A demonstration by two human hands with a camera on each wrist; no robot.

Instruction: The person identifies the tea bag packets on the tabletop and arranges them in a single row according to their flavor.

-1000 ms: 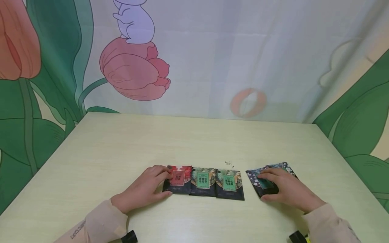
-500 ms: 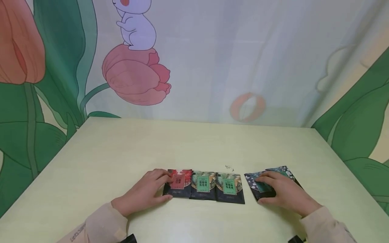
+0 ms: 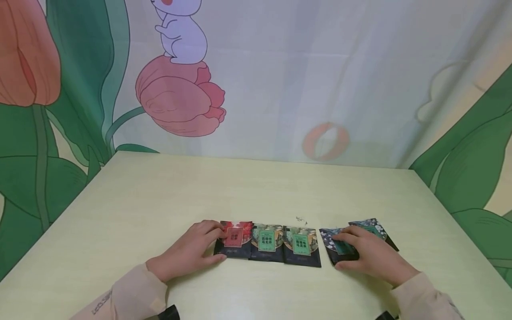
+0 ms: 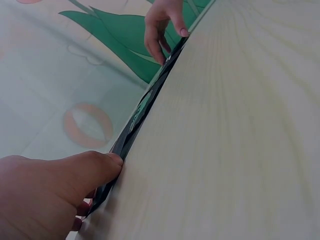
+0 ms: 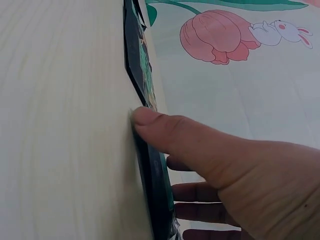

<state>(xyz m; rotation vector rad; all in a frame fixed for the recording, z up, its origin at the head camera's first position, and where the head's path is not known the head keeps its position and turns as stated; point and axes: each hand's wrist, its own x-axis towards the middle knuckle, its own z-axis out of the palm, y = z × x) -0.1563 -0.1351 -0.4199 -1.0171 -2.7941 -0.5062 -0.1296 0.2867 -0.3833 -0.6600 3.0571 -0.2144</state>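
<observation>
In the head view, a red-and-black tea packet (image 3: pixel 233 241) lies at the left end of a row with two green-labelled tea packets (image 3: pixel 266 242). My left hand (image 3: pixel 188 249) holds the red packet by its left side, its thumb (image 4: pixel 107 162) at the near edge. Right of the row, my right hand (image 3: pixel 374 255) grips a dark tea packet with a flower pattern (image 3: pixel 328 242), fingers over its top and thumb (image 5: pixel 150 119) along the near edge. That hand covers much of it. Behind the hand lies a similar flowered packet (image 3: pixel 375 226), partly hidden.
The packets lie on a pale wooden table (image 3: pixel 192 191). Small dark marks (image 3: pixel 301 220) show just beyond the row. A printed curtain (image 3: pixel 260 89) hangs behind the table's far edge.
My right hand has slid the flowered packet left, toward the row, and it now lies straighter and farther from the other flowered one. My left hand stays on the red packet.
</observation>
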